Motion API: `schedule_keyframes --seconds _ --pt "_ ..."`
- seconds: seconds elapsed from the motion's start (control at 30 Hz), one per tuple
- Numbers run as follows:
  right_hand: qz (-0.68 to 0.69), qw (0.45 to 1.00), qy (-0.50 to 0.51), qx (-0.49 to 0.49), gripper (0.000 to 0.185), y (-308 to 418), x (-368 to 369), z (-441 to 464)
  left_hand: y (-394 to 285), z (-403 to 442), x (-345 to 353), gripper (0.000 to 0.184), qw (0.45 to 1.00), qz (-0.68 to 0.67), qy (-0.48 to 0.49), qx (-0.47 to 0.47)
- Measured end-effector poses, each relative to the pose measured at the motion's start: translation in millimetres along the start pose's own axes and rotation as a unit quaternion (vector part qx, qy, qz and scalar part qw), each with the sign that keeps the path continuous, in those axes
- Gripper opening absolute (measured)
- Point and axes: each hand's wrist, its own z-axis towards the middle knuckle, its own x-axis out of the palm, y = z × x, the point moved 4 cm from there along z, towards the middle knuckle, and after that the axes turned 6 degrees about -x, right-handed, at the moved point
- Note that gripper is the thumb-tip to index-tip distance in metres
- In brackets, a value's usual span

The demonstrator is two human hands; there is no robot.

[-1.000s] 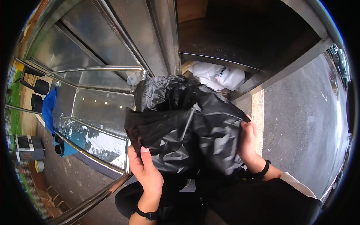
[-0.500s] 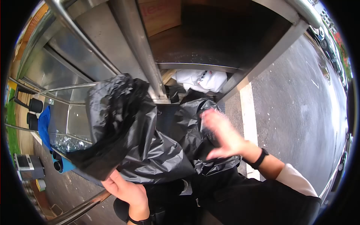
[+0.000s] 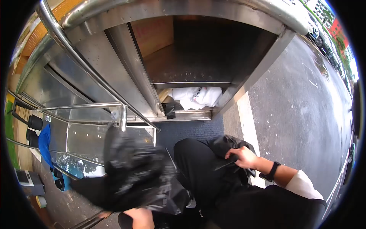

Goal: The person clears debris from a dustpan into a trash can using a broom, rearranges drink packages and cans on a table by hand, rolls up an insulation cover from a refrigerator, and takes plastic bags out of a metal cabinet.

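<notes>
A large black plastic bag [image 3: 133, 171], blurred by motion, hangs over the left side of my lap. My left hand [image 3: 140, 216] is under its lower edge and grips it, with the fingers hidden behind the plastic. At my right thigh, my right hand [image 3: 244, 157] is closed on bunched black plastic [image 3: 230, 143]. Whether this piece belongs to the same bag, I cannot tell. A dark strip sticks out below my right fingers.
Ahead stands a metal cabinet with an open compartment [image 3: 198, 57] and a cardboard box [image 3: 152, 34] inside. White plastic bags [image 3: 196, 97] lie on its lower shelf. Metal rails [image 3: 87, 68] run along the left, with a blue cloth [image 3: 45, 145]. Wet pavement [image 3: 289, 114] lies to the right.
The bag on the left has dropped lower with my left hand. My right hand, open and blurred before, has closed on the black plastic, which has shifted right and down, uncovering my thigh and the mat.
</notes>
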Motion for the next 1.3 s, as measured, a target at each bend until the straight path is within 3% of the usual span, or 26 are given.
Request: schedule_keyframes --seconds 0.03,0.07,0.1,0.13,0.2,0.23,0.27,0.33,0.4,0.5,0.53,0.57,0.6,0.67,0.87,0.93,0.97,1.0,1.03,1.07,1.1,1.13,1.17,1.2,1.27,1.3 --pt "0.049 0.998 -0.04 -0.023 0.046 14.3 -13.4 2.4 6.8 5.2 4.9 0.046 0.999 0.014 0.026 -0.036" --pt "0.099 0.991 -0.079 -0.045 0.046 43.7 -33.5 4.4 1.1 1.7 33.7 0.036 0.984 0.16 -0.07 -0.025" --pt "0.15 0.979 -0.118 -0.066 0.048 70.6 -48.7 7.6 12.7 8.3 40.9 0.039 0.976 0.2 -0.072 -0.045" --pt "0.24 0.963 -0.093 -0.081 0.071 89.2 -50.5 14.3 29.1 16.2 42.3 0.042 0.966 0.24 -0.072 -0.064" --pt "0.189 0.949 -0.153 -0.201 0.097 124.4 -28.8 38.8 60.3 22.7 43.7 0.042 0.971 0.186 -0.05 -0.142" --pt "0.167 0.979 -0.074 -0.088 0.099 140.9 -15.3 52.6 71.3 19.9 46.9 0.037 0.963 0.183 -0.082 -0.178" --pt "0.228 0.967 0.074 0.089 0.088 165.4 -22.9 66.0 80.2 18.9 47.8 0.037 0.959 0.182 -0.039 -0.211" --pt "0.271 0.961 -0.037 0.038 0.075 141.3 11.2 98.5 91.0 22.1 45.3 0.047 0.959 0.143 -0.013 -0.246" --pt "0.444 0.892 -0.045 0.074 0.052 109.6 20.8 131.9 92.2 30.8 29.1 0.042 0.966 0.127 -0.018 -0.223" --pt "0.578 0.757 -0.241 0.187 0.03 59.5 -25.5 184.9 76.4 29.7 22.4 0.036 0.971 0.137 -0.031 -0.192" --pt "0.611 0.728 -0.277 0.142 0.025 14.2 -27.2 221.7 77.4 25.9 17.2 0.034 0.972 0.138 -0.026 -0.189" --pt "0.613 0.695 -0.314 0.208 0.025 -23.0 -40.0 256.7 78.8 22.3 12.8 0.033 0.972 0.14 -0.02 -0.185" --pt "0.691 0.601 -0.371 0.156 0.025 -28.2 -64.0 284.8 79.6 20.3 10.5 0.031 0.973 0.144 -0.014 -0.181" --pt "0.649 0.532 -0.54 -0.067 0.026 -20.0 -100.5 314.7 82.4 14.0 10.4 0.029 0.971 0.136 -0.016 -0.194" --pt "0.476 0.651 -0.585 0.08 0.026 -17.6 -72.2 301.0 76.6 14.2 8.8 0.032 0.97 0.16 -0.006 -0.182" --pt "0.68 0.606 -0.401 0.095 0.028 -8.1 -42.4 271.5 72.1 15.5 10.8 0.038 0.962 0.257 0.036 -0.081" --pt "0.682 0.622 -0.365 0.12 0.028 16.3 -33.5 249.2 70.1 16.2 13.6 0.042 0.95 0.305 0.06 -0.032" --pt "0.682 0.635 -0.332 0.144 0.029 45.2 -25.3 224.2 62.8 16.1 22.2 0.066 0.924 0.371 0.095 0.004" --pt "0.726 0.598 -0.296 0.167 0.028 74.2 -10.1 206.3 50.8 14.0 37.8 0.081 0.866 0.476 0.119 0.095" --pt "0.702 0.635 -0.263 0.185 0.025 104.5 -2.4 186.2 42.6 9.7 53.1 0.097 0.789 0.569 0.14 0.185" --pt "0.677 0.688 -0.238 0.109 0.021 127.5 8.3 174.3 43.2 6.0 61.2 0.107 0.755 0.604 0.151 0.208" --pt "0.645 0.732 -0.195 0.1 0.019 144.4 18.2 164.4 44.4 3.0 67.7 0.116 0.717 0.637 0.162 0.23" --pt "0.733 0.654 -0.129 0.138 0.022 162.8 32.9 158.3 47.4 1.0 68.7 0.12 0.737 0.611 0.214 0.192" --pt "0.736 0.654 -0.083 0.158 0.026 179.5 28.2 149.8 58.0 3.4 59.8 0.121 0.735 0.599 0.302 0.096" --pt "0.792 0.597 -0.006 0.127 0.031 167.2 47.6 153.0 59.7 2.5 49.9 0.114 0.854 0.463 0.235 -0.03" --pt "0.811 0.577 0.021 0.092 0.038 170.1 41.9 159.6 64.9 6.3 38.3 0.1 0.872 0.44 0.209 -0.043"
